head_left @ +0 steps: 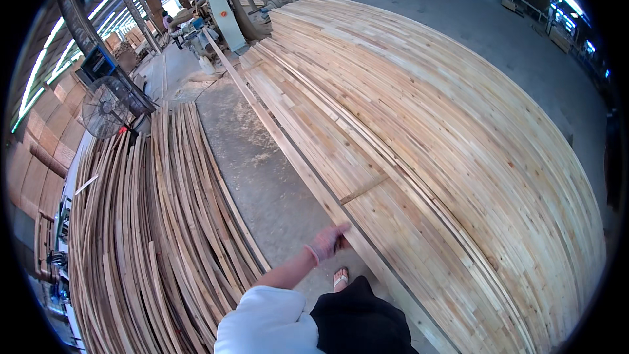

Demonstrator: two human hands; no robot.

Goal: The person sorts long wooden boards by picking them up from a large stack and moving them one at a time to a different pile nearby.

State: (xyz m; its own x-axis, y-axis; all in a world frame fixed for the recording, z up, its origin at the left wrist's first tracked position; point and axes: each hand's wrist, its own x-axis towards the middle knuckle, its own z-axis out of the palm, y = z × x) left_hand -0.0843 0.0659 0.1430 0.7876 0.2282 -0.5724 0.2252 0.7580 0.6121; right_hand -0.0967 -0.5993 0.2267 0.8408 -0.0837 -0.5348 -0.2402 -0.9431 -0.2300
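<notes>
The left grip (325, 244), pinkish-gloved, is closed on the left edge of a long, narrow, pale wooden strip (377, 259) stretching ahead of and behind it; the right grip is out of view. Its length could lever a one-handed hold, scraping the pale, striped wooden boards (452, 118) to the grip's right.

Left hand (327, 244) in a pinkish glove's got hold of one long pale board (320, 190), with a huge spread of light strips (472, 137) to its right and darker strips (164, 223) lying left, near a fan (107, 108).
</notes>
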